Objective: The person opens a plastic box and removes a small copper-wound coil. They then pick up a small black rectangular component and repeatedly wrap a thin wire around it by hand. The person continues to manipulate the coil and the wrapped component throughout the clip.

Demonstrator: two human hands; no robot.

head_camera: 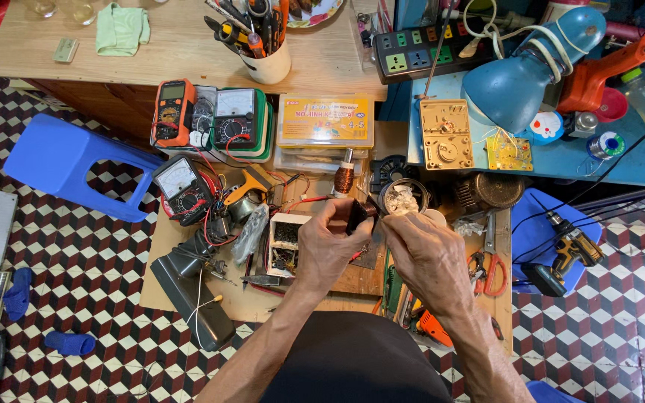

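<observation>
Overhead, head view: left hand curled around a small dark part, fingers closed on it, held above the cluttered wooden work board. Right hand meets it from the other side, fingertips pinched at the part's edge; whether they grip anything separate, cannot tell. Copper wire coil stands just beyond the hands, a round tin beside it. Analog multimeter lies well left. Red-handled scissors near the right wrist.
</observation>
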